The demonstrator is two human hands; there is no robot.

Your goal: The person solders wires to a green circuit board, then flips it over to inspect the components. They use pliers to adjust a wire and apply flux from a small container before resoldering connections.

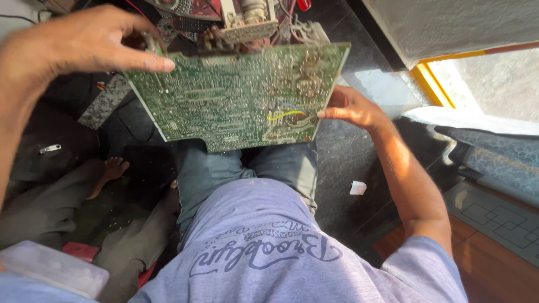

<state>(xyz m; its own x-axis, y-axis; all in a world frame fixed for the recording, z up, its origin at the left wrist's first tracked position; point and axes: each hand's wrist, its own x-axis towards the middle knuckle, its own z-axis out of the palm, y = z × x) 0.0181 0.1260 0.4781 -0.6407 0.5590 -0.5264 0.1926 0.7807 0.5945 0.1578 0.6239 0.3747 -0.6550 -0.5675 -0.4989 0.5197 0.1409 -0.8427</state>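
Note:
A large green circuit board (236,95) is held up over my lap, solder side facing me, with yellow and blue wires near its lower right. My left hand (78,42) grips its upper left corner, thumb lying on the board face. My right hand (351,108) pinches the right edge with fingertips. Bulky components and red wires (247,19) hang off the board's far side at the top.
Another person's bare foot (112,168) and grey trouser legs lie on the dark floor at left. A small white piece (357,187) rests on the black stone floor at right. A patterned cushion (494,157) and wooden surface (494,264) sit at right.

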